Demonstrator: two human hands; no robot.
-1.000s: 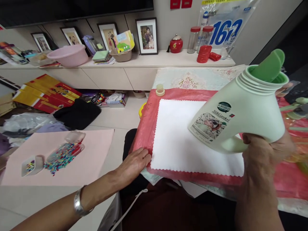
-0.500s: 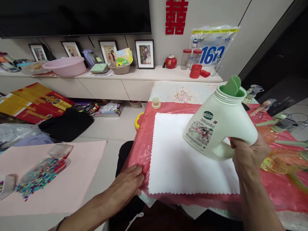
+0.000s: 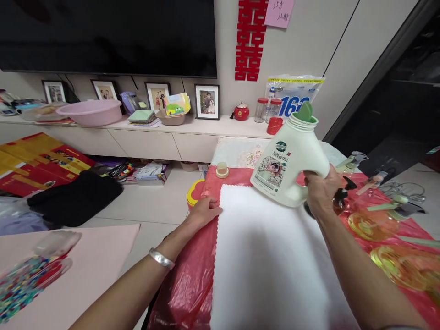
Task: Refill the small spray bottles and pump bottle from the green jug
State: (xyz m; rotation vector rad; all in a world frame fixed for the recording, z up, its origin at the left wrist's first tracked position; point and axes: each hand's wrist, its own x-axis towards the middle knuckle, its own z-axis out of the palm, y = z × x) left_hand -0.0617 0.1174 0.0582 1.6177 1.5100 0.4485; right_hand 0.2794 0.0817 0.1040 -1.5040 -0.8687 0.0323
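My right hand [image 3: 321, 192] grips the handle of a pale green detergent jug [image 3: 288, 168] with an open mouth and green spout, held above the far part of a white cloth [image 3: 264, 256]. The cloth lies flat on a red plastic sheet [image 3: 187, 286] over the table. On the cloth's far left edge rests my left hand [image 3: 203, 211], fingers lying flat on the red sheet and cloth edge. A cream bottle cap [image 3: 222, 170] stands on the red sheet beyond that hand.
Spray bottles and clear yellow bottles [image 3: 374, 224] lie on the table's right side. A pink mat with coloured beads [image 3: 24, 282] sits at lower left. A yellow-rimmed tub [image 3: 193, 192] is beside the table. A low cabinet [image 3: 147, 140] runs along the wall with a pink basin [image 3: 90, 112].
The view has tilted up and moved in. The jug in my right hand went farther away over the cloth's far end, and my left hand slid up along the cloth's left edge.
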